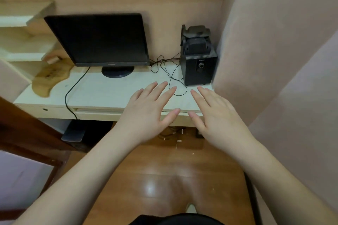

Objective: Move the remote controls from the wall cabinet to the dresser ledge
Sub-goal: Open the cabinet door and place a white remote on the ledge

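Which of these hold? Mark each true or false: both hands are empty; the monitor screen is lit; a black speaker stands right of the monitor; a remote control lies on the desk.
1. Both hands are empty: true. The left hand and right hand are open, fingers spread.
2. The monitor is lit: false, its screen is dark.
3. A black speaker stands right of the monitor: true.
4. A remote control lies on the desk: false, none is visible.

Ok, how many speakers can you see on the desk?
1: a black speaker stands at the desk's right end, beside the monitor. Others may be hidden.
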Demonstrator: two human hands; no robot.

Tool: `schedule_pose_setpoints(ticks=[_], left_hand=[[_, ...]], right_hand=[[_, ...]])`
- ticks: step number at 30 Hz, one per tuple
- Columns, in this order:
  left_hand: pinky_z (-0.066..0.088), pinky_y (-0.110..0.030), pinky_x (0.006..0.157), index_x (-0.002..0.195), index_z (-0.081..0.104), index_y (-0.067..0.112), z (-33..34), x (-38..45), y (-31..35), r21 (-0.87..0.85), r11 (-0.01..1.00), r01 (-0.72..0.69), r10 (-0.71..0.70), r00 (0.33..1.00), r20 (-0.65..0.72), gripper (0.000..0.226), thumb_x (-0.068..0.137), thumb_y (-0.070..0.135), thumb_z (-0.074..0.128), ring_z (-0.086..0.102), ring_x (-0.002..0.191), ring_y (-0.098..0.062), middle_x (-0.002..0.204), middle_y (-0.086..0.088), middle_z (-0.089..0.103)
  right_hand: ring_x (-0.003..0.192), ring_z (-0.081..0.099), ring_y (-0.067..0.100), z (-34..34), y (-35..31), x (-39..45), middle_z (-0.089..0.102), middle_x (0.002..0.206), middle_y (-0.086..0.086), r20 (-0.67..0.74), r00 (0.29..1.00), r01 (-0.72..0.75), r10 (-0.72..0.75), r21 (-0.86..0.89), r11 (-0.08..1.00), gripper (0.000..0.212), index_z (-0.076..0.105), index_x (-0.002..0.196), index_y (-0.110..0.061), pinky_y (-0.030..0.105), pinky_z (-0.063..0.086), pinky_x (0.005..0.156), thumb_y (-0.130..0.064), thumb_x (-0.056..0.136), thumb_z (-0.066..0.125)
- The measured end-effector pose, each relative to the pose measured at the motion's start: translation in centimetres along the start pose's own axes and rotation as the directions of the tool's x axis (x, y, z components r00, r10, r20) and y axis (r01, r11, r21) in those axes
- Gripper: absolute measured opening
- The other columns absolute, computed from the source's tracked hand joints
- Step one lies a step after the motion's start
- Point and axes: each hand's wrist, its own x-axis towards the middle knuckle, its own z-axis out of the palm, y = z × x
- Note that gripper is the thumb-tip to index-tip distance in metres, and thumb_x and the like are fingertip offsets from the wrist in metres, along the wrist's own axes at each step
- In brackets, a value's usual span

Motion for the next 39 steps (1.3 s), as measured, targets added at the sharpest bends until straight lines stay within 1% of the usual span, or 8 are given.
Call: schedule_pose_setpoints(ticks=[3, 8, 12, 17, 21, 27, 33, 39], left_hand=[[0.015, -0.039, 0.116, 0.15, 0.016, 0.036, -0.8, 2.4, -0.5, 0.025, 1.0, 0.005, -0.005, 1.0, -0.004, 0.069, 0.088, 0.065, 0.012, 0.013, 0.146, -0.017, 0.159, 0.007, 0.018], [0.02, -0.041, 0.115, 0.149, 0.017, 0.038, -3.0, 6.1, -2.5, 0.001, 1.0, 0.013, -0.012, 0.999, -0.046, 0.065, 0.091, 0.066, 0.013, 0.013, 0.147, -0.017, 0.159, 0.009, 0.02], [0.02, -0.038, 0.115, 0.148, 0.024, 0.037, -5.2, 8.6, -5.4, -0.026, 1.0, -0.013, 0.01, 0.994, -0.109, 0.058, 0.095, 0.061, 0.016, 0.017, 0.145, -0.011, 0.157, 0.011, 0.025], [0.03, -0.037, 0.108, 0.144, 0.035, 0.031, -8.4, 11.4, -11.0, 0.034, 0.997, -0.07, 0.076, 0.97, -0.231, 0.067, 0.087, 0.056, 0.012, 0.029, 0.139, -0.013, 0.151, 0.006, 0.037], [0.027, -0.034, 0.109, 0.145, 0.033, 0.031, -11.6, 13.1, -15.6, 0.05, 0.992, -0.118, 0.128, 0.952, -0.278, 0.068, 0.086, 0.057, 0.01, 0.027, 0.141, -0.012, 0.153, 0.006, 0.034], [0.025, -0.034, 0.111, 0.146, 0.029, 0.035, -17.6, 16.1, -19.8, 0.062, 0.979, -0.196, 0.206, 0.935, -0.288, 0.054, 0.095, 0.053, 0.029, 0.025, 0.14, -0.009, 0.153, 0.01, 0.031], [0.03, -0.036, 0.11, 0.144, 0.033, 0.035, -24.3, 19.9, -21.0, 0.086, 0.959, -0.269, 0.281, 0.887, -0.366, 0.052, 0.095, 0.052, 0.032, 0.032, 0.136, -0.011, 0.149, 0.011, 0.036], [0.031, -0.031, 0.107, 0.144, 0.033, 0.033, -29.4, 23.6, -21.6, 0.228, 0.926, -0.3, 0.375, 0.797, -0.474, 0.052, 0.095, 0.051, 0.031, 0.031, 0.135, -0.008, 0.149, 0.013, 0.036]], right_hand=[[0.143, 0.028, 0.023, -0.9, 1.2, 2.7, 0.03, 0.156, 0.005, -0.008, 1.0, 0.008, -0.008, -0.005, 1.0, 0.069, 0.029, 0.148, -0.018, 0.037, 0.024, 0.113, -0.053, 0.09, 0.015], [0.147, 0.014, 0.015, -2.9, 1.1, 7.6, 0.016, 0.16, -0.002, 0.012, 1.0, 0.022, -0.022, -0.024, 0.999, 0.06, 0.014, 0.152, -0.025, 0.034, 0.014, 0.117, -0.05, 0.098, 0.026], [0.143, 0.023, 0.014, -4.6, -0.7, 11.8, 0.024, 0.157, -0.004, -0.012, 1.0, 0.025, -0.026, -0.056, 0.998, 0.058, 0.018, 0.151, -0.026, 0.034, 0.021, 0.115, -0.051, 0.098, 0.024], [0.138, 0.035, 0.017, -6.3, -3.9, 17.2, 0.036, 0.151, -0.002, -0.114, 0.993, 0.015, -0.029, -0.12, 0.993, 0.056, 0.03, 0.147, -0.023, 0.035, 0.03, 0.11, -0.049, 0.098, 0.029], [0.131, 0.045, 0.021, -7.9, -6.9, 21.5, 0.048, 0.144, 0.003, -0.202, 0.979, -0.005, -0.028, -0.164, 0.987, 0.066, 0.041, 0.142, -0.019, 0.037, 0.038, 0.104, -0.055, 0.09, 0.02], [0.136, 0.036, 0.016, -12.9, -9.7, 25.9, 0.037, 0.15, -0.004, -0.234, 0.972, -0.024, -0.033, -0.238, 0.971, 0.057, 0.027, 0.148, -0.026, 0.035, 0.031, 0.109, -0.05, 0.097, 0.029], [0.134, 0.038, 0.017, -18.9, -10.7, 28.9, 0.038, 0.149, -0.007, -0.291, 0.956, -0.067, -0.021, -0.292, 0.954, 0.055, 0.026, 0.147, -0.03, 0.037, 0.034, 0.106, -0.052, 0.096, 0.028], [0.134, 0.037, 0.018, -25.0, -10.2, 31.9, 0.038, 0.148, -0.007, -0.384, 0.922, -0.1, -0.042, -0.343, 0.934, 0.054, 0.026, 0.147, -0.032, 0.035, 0.036, 0.102, -0.052, 0.097, 0.028]])
